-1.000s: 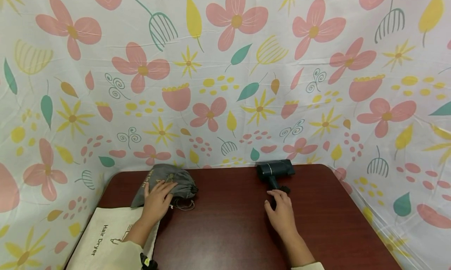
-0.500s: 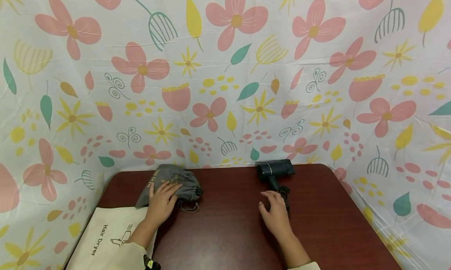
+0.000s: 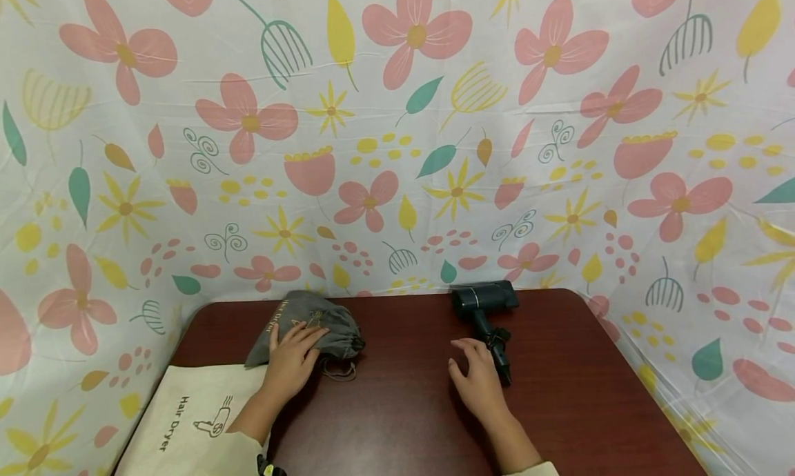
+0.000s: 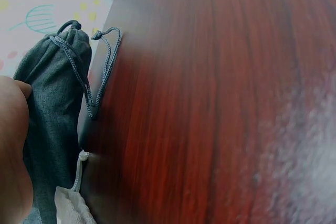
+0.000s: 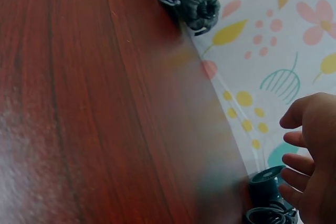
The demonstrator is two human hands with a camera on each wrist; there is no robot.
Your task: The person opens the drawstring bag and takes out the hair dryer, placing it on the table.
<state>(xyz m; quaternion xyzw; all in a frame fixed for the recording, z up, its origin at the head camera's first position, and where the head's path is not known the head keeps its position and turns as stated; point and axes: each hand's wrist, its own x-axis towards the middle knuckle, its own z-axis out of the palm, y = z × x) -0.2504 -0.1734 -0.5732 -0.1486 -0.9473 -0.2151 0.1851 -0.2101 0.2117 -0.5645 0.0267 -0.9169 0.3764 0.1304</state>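
A grey drawstring pouch with gold "Hair Dryer" lettering lies at the table's back left. My left hand rests on top of it with extended fingers, and its cord loops trail on the wood in the left wrist view. At the back right lies a dark hair dryer, its handle toward me and a bundled cord around it. Just left of that handle is my right hand, fingers loosely bent and holding nothing. In the right wrist view its fingers overlap the dryer's edge.
An off-white cloth bag, printed "Hair Dryer" with a drawing, lies flat at the front left under my left forearm. The reddish-brown table ends at the back against a flowered curtain.
The grey pouch has slid to the right together with my left hand. My right hand has moved left and slightly toward me, uncovering the dryer's handle; the dryer stays in place.
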